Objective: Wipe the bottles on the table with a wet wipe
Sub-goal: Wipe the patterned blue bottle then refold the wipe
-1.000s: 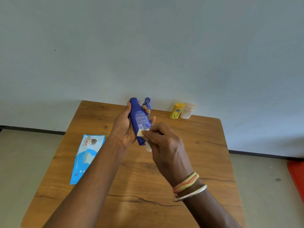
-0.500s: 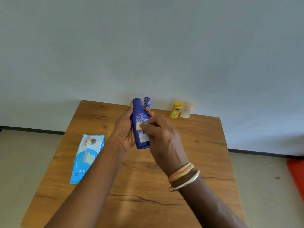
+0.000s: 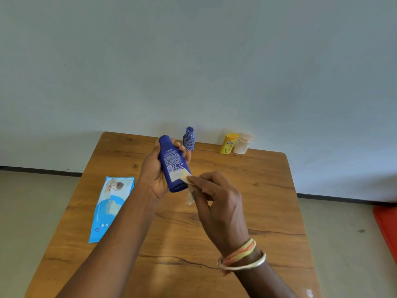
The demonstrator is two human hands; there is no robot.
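Note:
My left hand [image 3: 154, 173] grips a dark blue bottle [image 3: 171, 160] above the wooden table [image 3: 257, 190], cap end pointing away and label side up. My right hand [image 3: 214, 198] pinches a small crumpled wet wipe [image 3: 186, 179] against the lower part of that bottle; a tail of the wipe hangs below my fingers. At the table's far edge stand a small patterned blue bottle [image 3: 188, 139], a yellow bottle [image 3: 229, 143] and a white bottle [image 3: 243, 144], the last two touching.
A light blue wet-wipe pack [image 3: 110, 207] lies flat on the left part of the table. A pale wall rises right behind the table. On the floor at the far right lies a red object [image 3: 386, 231].
My right hand slid the wipe from the middle of the dark blue bottle's label down to its lower end. My left hand tilted the bottle slightly leftward.

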